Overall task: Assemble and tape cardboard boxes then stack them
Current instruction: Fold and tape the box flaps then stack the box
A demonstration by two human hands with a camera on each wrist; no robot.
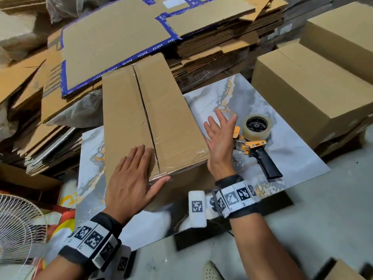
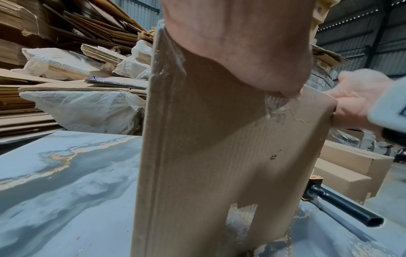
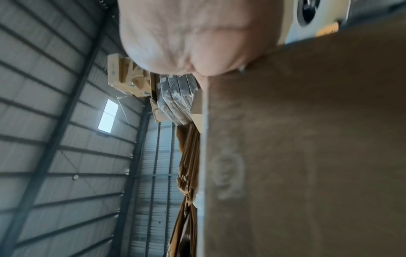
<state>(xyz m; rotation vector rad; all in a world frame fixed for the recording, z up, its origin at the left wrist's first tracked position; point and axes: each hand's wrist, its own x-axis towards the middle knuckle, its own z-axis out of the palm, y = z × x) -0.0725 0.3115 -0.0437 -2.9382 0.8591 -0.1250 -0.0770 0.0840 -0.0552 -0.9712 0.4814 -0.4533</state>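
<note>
Brown box [image 1: 153,118] sits on the marble-patterned tabletop [image 1: 292,158], long axis running away from the person. Left hand [image 1: 131,178] lies flat on the near end of its top, fingers [image 1: 141,156] straight, thumb over the front edge. Right hand [image 1: 220,138] presses flat against the right side, fingers spread, gripping nothing. Clear tape covers the centre seam, wrinkled near the front. Tape gun [image 1: 256,142] lies just right.

Our left hand [image 1: 131,176] lies palm down, fingers [image 1: 141,154] straight and together, thumb spread. Our right hand [image 1: 219,142] stands on edge, fingers extended and slightly splayed. Both wrists wear marker bands.
</note>
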